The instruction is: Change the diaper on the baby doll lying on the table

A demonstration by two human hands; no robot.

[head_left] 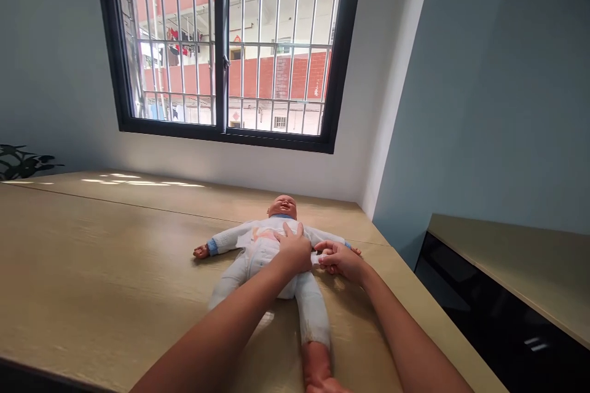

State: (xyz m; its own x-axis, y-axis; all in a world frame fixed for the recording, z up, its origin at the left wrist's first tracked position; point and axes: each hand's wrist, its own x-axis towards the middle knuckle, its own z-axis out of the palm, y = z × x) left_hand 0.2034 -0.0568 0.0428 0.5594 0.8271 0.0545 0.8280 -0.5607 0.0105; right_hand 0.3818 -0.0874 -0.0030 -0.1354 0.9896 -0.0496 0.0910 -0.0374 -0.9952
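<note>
A pale-walled, office-like room, exact use unclear: a broad wood-toned worktop point(115, 252) lies below the right grip point(340, 261), a black-fronted unit point(498, 301) stands farther right, plant leaves point(21, 163) show far left, and a barred window point(222, 43) beyond faces a building point(282, 73) with hanging laundry point(177, 43).

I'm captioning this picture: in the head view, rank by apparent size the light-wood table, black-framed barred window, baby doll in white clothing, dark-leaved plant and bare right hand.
1. Light-wood table
2. Black-framed barred window
3. Baby doll in white clothing
4. Unsure: dark-leaved plant and bare right hand look alike
</note>
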